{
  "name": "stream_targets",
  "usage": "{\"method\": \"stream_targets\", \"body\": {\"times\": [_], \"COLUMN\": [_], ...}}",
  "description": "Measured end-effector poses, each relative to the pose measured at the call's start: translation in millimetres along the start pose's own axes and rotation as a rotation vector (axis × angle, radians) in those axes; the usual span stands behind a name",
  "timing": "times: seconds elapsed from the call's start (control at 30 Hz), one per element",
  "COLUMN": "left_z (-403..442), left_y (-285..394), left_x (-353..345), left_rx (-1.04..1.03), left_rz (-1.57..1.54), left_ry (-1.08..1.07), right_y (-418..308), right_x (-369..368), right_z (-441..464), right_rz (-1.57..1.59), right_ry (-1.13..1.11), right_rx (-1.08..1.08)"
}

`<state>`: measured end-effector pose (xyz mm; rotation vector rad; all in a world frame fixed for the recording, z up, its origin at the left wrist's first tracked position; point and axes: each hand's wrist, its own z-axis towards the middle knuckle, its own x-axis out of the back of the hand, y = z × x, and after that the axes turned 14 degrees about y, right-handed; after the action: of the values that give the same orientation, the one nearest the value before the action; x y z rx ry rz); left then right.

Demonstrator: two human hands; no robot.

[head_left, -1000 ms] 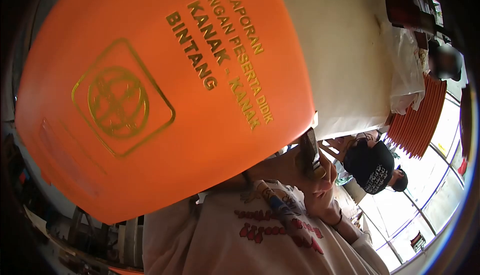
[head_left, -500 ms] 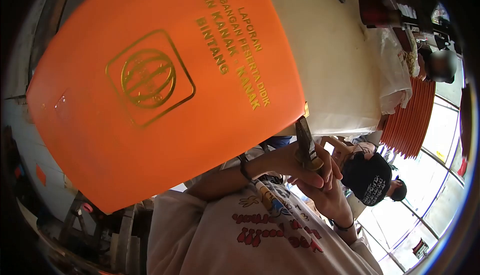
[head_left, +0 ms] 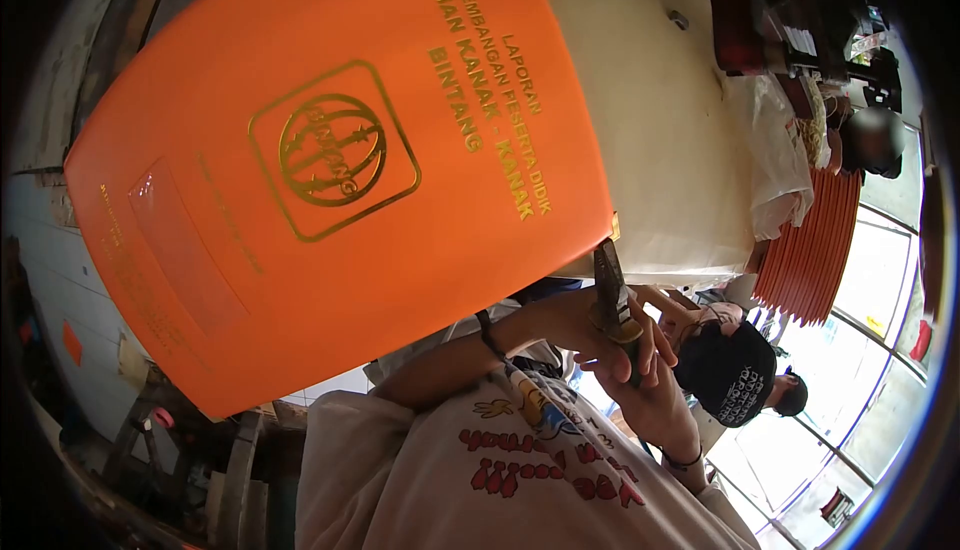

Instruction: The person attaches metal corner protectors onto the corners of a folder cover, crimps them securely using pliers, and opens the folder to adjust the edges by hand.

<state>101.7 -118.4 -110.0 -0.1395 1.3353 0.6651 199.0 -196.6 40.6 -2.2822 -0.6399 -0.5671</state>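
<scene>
A large orange folder cover [head_left: 330, 280] with gold lettering and a framed emblem fills the left and middle of the view. A small gold metal corner piece [head_left: 615, 225] sits at its near right corner. The jaws of the metal pliers [head_left: 610, 285] are at that corner. My right hand [head_left: 645, 385] is closed round the pliers' handles from below. From the left, my left hand [head_left: 580, 320] also wraps the pliers, its fingers overlapping the right hand and partly hidden behind the tool.
The cover rests on a pale work surface [head_left: 670, 170]. Clear plastic wrap [head_left: 770, 150] and a tall stack of orange covers [head_left: 815, 240] stand at the right. People are nearby, one wearing a black cap [head_left: 735, 370]. Wooden framework [head_left: 240, 480] is at lower left.
The view has shifted slightly, and the cover's emblem and lettering now look sharper and further right. Both hands stay on the pliers at the same corner.
</scene>
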Motion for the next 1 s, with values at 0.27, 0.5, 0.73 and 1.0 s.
{"method": "stream_targets", "body": {"times": [0.27, 0.5, 0.73, 1.0], "left_z": [5.9, 10.6, 7.1, 9.0], "left_y": [-3.7, -8.6, -17.1, -22.8], "left_x": [-6.4, -5.2, -7.9, -15.2], "left_rx": [-0.039, -0.221, -0.163, -0.271], "left_rz": [-0.137, -0.022, -0.065, -0.054], "left_ry": [0.007, 0.027, 0.09, 0.07], "right_y": [-18.0, -18.7, -25.8, -39.9], "right_x": [1.0, -8.1, -3.5, 12.2], "right_z": [3.1, -3.6, -2.9, -10.7], "right_rz": [-0.136, -0.324, -0.218, -0.069], "right_ry": [0.194, 0.462, 0.416, 0.216], "right_rx": [0.227, 0.285, 0.27, 0.05]}}
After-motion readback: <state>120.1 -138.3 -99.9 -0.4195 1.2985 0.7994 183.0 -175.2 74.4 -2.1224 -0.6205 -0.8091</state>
